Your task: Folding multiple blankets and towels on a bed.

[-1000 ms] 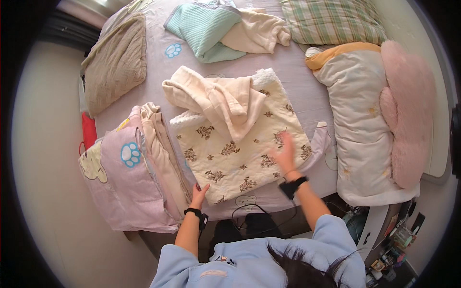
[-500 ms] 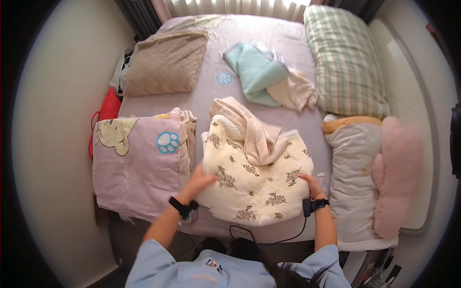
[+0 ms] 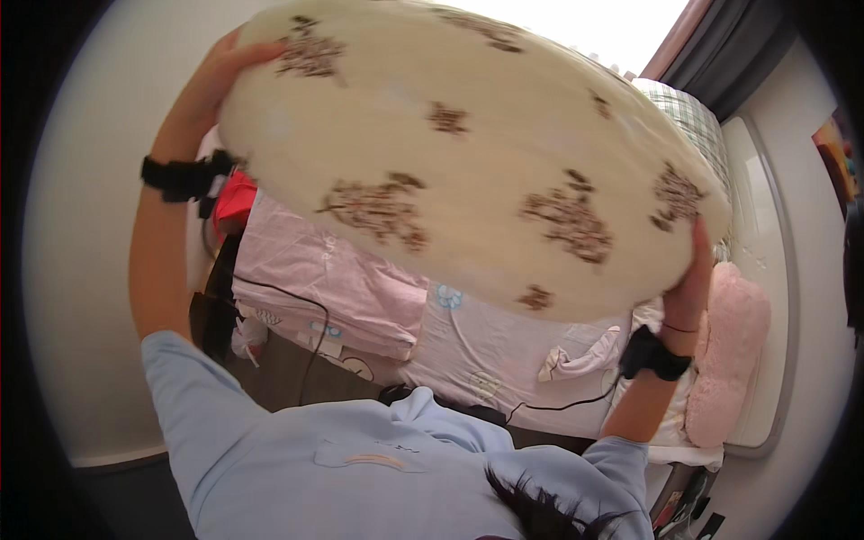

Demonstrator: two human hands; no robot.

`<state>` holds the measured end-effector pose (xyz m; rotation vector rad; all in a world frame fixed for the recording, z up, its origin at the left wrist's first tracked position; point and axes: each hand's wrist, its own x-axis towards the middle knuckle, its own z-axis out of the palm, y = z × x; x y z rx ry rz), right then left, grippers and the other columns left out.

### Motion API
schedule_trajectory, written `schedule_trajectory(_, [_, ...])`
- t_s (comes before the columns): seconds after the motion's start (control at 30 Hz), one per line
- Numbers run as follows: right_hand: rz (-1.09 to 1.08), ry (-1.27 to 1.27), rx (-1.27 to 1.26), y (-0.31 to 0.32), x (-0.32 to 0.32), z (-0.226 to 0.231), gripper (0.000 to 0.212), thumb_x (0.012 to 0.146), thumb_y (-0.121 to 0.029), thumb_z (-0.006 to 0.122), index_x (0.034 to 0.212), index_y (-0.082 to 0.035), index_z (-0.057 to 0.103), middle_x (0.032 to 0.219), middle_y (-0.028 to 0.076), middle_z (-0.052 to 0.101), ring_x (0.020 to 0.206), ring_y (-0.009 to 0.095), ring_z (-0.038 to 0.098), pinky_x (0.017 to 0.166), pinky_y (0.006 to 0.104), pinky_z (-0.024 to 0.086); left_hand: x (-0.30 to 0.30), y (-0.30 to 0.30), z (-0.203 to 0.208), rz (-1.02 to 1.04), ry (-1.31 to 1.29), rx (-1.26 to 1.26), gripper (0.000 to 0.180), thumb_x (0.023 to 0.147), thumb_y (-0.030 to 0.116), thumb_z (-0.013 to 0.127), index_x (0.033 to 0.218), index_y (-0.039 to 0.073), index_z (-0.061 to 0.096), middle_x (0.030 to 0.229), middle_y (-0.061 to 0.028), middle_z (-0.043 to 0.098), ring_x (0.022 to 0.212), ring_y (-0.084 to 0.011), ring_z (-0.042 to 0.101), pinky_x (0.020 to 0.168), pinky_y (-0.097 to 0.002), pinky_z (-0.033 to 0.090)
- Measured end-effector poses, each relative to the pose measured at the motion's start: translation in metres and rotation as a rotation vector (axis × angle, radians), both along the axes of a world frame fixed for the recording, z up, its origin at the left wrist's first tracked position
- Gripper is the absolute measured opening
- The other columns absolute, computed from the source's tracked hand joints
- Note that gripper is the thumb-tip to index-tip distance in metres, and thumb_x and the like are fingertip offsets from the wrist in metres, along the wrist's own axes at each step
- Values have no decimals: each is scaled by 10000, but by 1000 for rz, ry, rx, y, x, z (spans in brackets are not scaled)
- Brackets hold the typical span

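Left hand [image 3: 220,76]: the floral quilt [image 3: 477,171] was gripped, thumb in front.
Between the fingers: it was held above the bed [image 3: 504,342].
Right hand [image 3: 689,283]: its opposite edge was gripped.
Below, right of these fingers: a pink cushion [image 3: 731,355] was seen.

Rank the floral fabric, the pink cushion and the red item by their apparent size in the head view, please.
1. Floral fabric, probably enlarged by nearness to the camera
2. Pink cushion
3. Red item, partly hidden

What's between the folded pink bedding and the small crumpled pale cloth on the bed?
In the head view, only printed bed sheet shows between the folded pink bedding and the small crumpled pale cloth.
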<state>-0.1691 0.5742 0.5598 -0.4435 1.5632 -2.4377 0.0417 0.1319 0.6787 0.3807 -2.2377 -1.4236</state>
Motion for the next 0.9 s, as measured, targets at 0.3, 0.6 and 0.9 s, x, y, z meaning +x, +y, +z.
schedule_trajectory(0.3, [300, -318, 414, -215, 127, -238, 560, 739, -392, 679, 1053, 49, 534, 943, 125, 600, 849, 196, 574, 759, 308, 460, 189, -199, -239, 416, -424, -314, 511, 768, 150, 631, 1194, -49, 430, 1156, -179, 524, 1012, -266, 527, 862, -348, 426])
schedule_trajectory(0.6, [229, -703, 569, -64, 123, -403, 474, 777, -393, 641, 1091, -73, 487, 831, 25, 603, 662, 99, 577, 523, 231, 449, 187, -81, -424, 151, -714, -620, 646, 749, 140, 587, 1324, 60, 303, 1352, -219, 284, 1264, -366, 261, 1013, -408, 264])
schedule_trajectory(0.9, [-434, -808, 1075, 419, 33, -329, 170, 822, -283, 540, 862, -118, 542, 741, 18, 572, 577, 110, 542, 461, 232, 413, 4, 173, -362, -456, -393, 122, 248, 824, 47, 535, 1070, 14, 540, 902, -86, 620, 808, -157, 590, 747, -263, 459])
